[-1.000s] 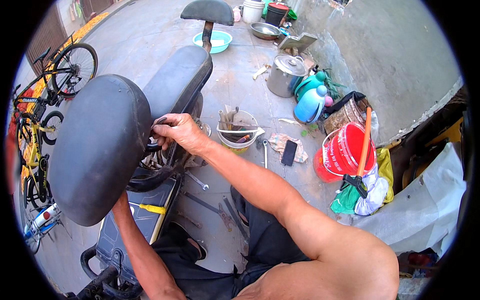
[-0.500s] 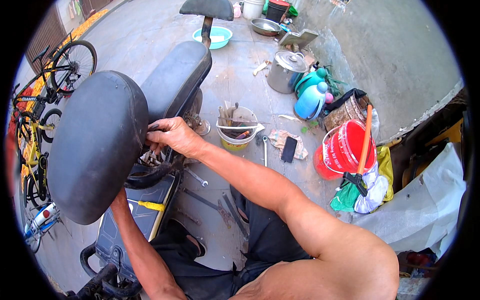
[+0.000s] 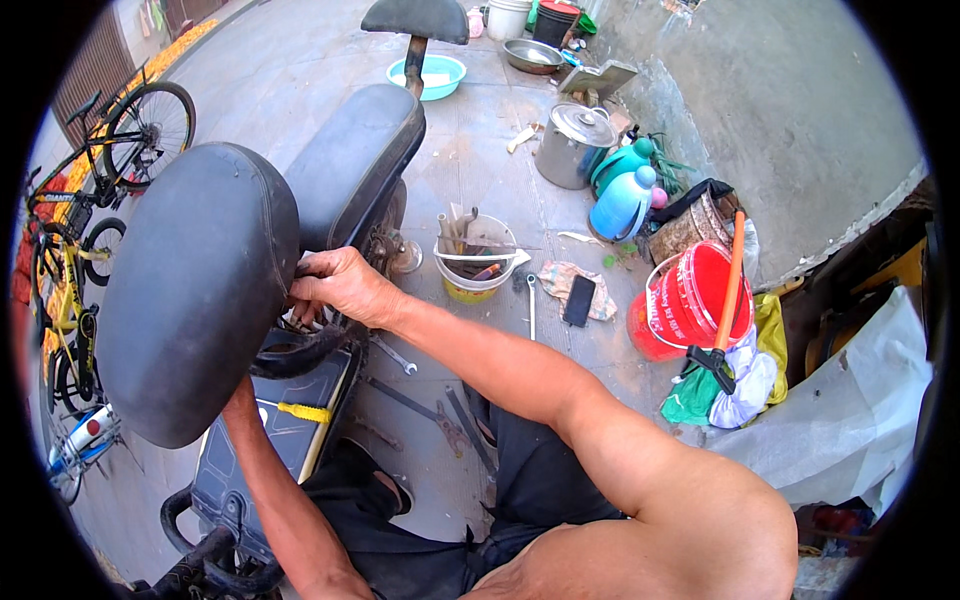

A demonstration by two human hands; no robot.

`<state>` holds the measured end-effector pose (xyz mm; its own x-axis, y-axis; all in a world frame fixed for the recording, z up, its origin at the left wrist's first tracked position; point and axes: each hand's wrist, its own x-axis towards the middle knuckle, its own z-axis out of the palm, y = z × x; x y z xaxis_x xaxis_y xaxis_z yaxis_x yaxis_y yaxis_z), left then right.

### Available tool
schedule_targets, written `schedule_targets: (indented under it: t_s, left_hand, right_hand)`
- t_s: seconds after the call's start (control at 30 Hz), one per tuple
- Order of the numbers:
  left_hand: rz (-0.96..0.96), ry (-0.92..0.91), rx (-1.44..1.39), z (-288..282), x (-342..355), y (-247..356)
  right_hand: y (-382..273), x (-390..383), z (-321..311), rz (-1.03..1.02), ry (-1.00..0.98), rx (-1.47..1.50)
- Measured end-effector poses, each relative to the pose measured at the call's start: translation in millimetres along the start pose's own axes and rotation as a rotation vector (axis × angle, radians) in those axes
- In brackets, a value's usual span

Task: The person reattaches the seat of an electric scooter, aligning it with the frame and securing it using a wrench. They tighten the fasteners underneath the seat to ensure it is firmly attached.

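Note:
My right hand (image 3: 338,285) is closed at the rear edge of the black front seat (image 3: 195,285), its fingers pinched at a small dark part I cannot make out, just below the long rear seat (image 3: 345,160). My left hand (image 3: 240,398) reaches up under the front seat, with its fingers hidden. Beneath is the scooter's dark footboard (image 3: 230,460), where a yellow-handled tool (image 3: 303,411) lies. A wrench (image 3: 395,355) and pliers (image 3: 448,430) lie on the ground beside the scooter.
Bikes (image 3: 150,135) stand at left. To my right are a tool bucket (image 3: 468,290), a wrench (image 3: 532,310), a phone (image 3: 579,300) on a rag, and a red bucket (image 3: 670,320) with an orange-handled tool. A pot (image 3: 570,160) and jugs (image 3: 622,210) line the wall (image 3: 800,120).
Over the last second my right hand has shifted slightly left and downward at the seat's edge, its fingertips now deeper in the gap. My left arm stays in place under the seat.

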<state>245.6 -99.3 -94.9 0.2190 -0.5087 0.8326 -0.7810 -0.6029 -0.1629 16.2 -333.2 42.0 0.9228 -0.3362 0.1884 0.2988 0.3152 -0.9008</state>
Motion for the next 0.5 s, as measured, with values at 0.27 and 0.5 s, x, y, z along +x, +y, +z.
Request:
schedule_targets:
  t_s: [0.27, 0.5]
  left_hand:
    - [0.007, -0.001, -0.015, -6.9, 9.9, 15.6]
    - [-0.098, -0.049, -0.109, -14.2, 14.8, 22.7]
  right_hand:
    - [14.6, -1.9, 3.0, -0.008, 0.019, -0.014]
    - [14.5, -2.9, 4.9, 0.011, 0.026, -0.005]
